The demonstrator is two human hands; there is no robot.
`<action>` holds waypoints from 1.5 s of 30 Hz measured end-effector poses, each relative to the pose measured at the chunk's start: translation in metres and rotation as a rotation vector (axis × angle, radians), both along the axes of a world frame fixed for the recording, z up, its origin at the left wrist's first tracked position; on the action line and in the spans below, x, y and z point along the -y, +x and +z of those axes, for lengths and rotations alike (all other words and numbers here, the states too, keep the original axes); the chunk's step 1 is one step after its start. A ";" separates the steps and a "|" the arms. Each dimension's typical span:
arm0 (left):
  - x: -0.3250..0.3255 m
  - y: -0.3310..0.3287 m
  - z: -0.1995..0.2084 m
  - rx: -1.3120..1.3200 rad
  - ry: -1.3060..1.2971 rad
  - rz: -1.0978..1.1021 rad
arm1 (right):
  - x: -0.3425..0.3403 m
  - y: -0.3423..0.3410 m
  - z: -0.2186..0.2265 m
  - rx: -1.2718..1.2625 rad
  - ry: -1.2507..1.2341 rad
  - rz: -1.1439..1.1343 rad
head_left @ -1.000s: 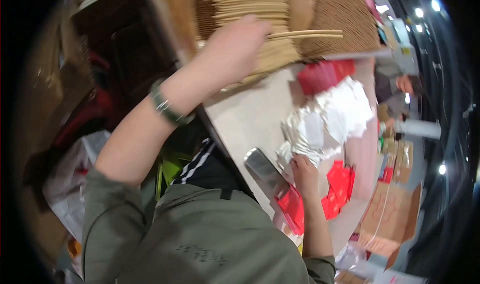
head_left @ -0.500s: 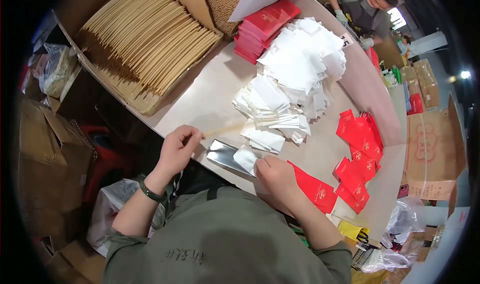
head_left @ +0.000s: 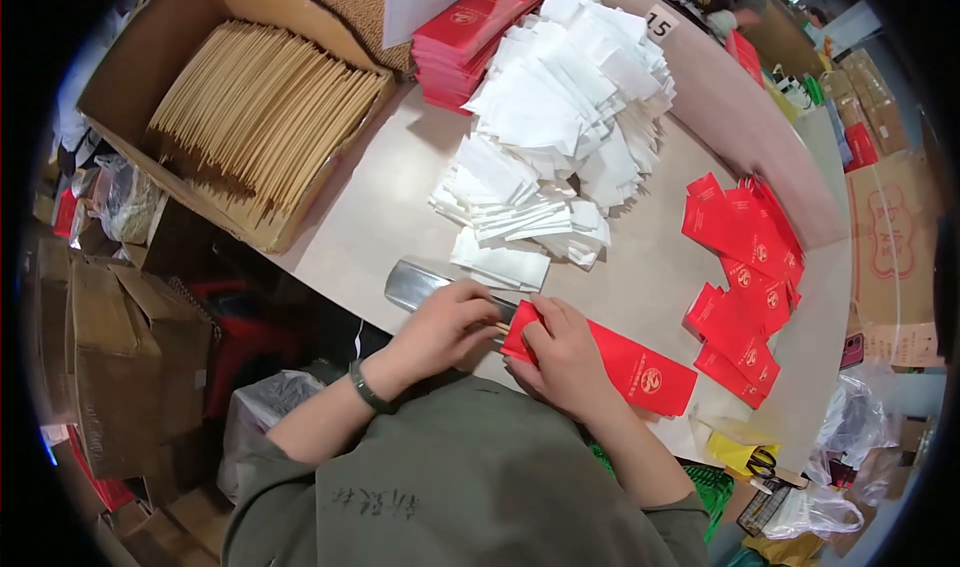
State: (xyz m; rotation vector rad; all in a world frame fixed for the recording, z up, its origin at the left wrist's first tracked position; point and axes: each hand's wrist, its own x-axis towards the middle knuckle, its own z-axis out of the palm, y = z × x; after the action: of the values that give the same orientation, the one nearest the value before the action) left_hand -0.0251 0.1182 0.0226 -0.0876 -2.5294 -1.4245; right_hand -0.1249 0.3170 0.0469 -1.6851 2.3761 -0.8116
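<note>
My left hand [head_left: 445,325] is closed on thin wooden chopsticks [head_left: 502,329], and only a short length of them shows at the mouth of a red paper sleeve [head_left: 640,369]. My right hand [head_left: 562,357] grips that sleeve near its left end, with thumb and fingers pressed on it. Under the hands lies a shiny metal trough [head_left: 412,284] at the table's near edge; its right part is hidden. Just beyond my hands are white folded paper packets [head_left: 505,262], spilling from a large heap.
A cardboard box [head_left: 265,232] of wooden chopsticks [head_left: 265,112] stands at the left. Stacked red sleeves [head_left: 470,37] are at the back, and several loose ones [head_left: 745,277] lie at the right. A raised panel [head_left: 760,157] borders the table. A yellow item [head_left: 735,452] sits near right.
My left hand has moved right, bringing the chopsticks to the sleeve. My right hand, which held a white packet over the trough, now grips the red sleeve; that packet is out of sight.
</note>
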 end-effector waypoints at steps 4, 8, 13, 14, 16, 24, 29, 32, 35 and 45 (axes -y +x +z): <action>-0.002 0.010 0.006 0.288 -0.014 0.418 | 0.000 -0.001 -0.001 -0.031 0.059 -0.039; -0.038 0.000 0.021 0.300 0.346 0.010 | -0.001 -0.006 -0.004 -0.019 0.025 0.002; -0.001 0.008 0.029 -0.009 -0.591 0.048 | 0.000 -0.007 0.005 -0.018 -0.089 0.085; 0.009 0.010 0.011 0.071 -0.719 -0.057 | -0.005 -0.008 0.014 -0.019 -0.087 0.078; 0.012 0.009 0.011 0.173 -0.657 -0.036 | -0.019 -0.026 0.034 0.021 0.025 0.117; -0.043 -0.001 0.032 0.435 0.131 -0.442 | -0.059 -0.037 -0.037 0.829 0.223 -0.426; -0.024 0.000 0.039 0.514 0.008 -0.176 | -0.032 -0.008 0.019 -0.206 -0.040 -0.186; 0.006 0.014 0.004 0.371 -0.263 0.318 | -0.014 -0.009 0.021 0.187 0.391 -0.410; 0.016 0.030 -0.006 0.252 -0.309 0.298 | 0.003 -0.004 0.012 0.108 0.420 -0.399; 0.026 0.038 -0.013 0.238 -0.403 -0.145 | -0.021 -0.001 -0.044 0.184 0.231 -0.510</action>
State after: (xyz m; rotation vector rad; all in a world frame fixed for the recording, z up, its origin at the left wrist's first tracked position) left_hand 0.0134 0.0925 0.0098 -0.1838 -3.0319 -0.9984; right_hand -0.1261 0.3384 0.0026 -0.8875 2.6698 -0.6771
